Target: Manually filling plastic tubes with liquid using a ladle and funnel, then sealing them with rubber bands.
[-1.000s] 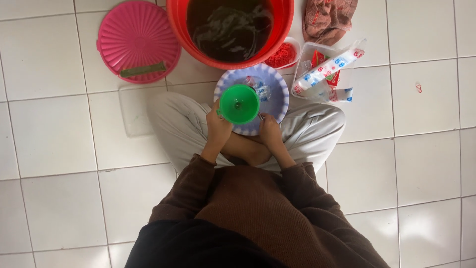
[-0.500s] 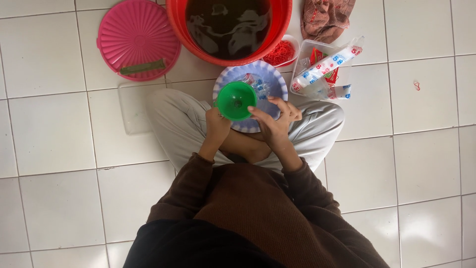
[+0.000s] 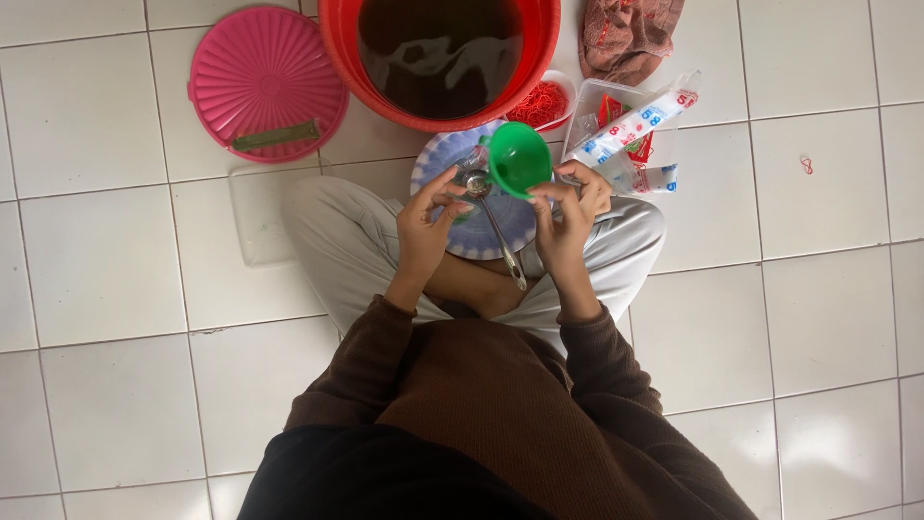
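The right hand (image 3: 568, 207) pinches the green funnel (image 3: 520, 159) just above its grip. The left hand (image 3: 428, 217) pinches a spoon (image 3: 493, 223), its handle running down between both hands.

The green funnel (image 3: 519, 159) moved to the right hand (image 3: 568, 207).

pink lid (image 3: 265, 82), red bucket (image 3: 337, 39) (dark liquid), crumpled cloth (image 3: 630, 34)
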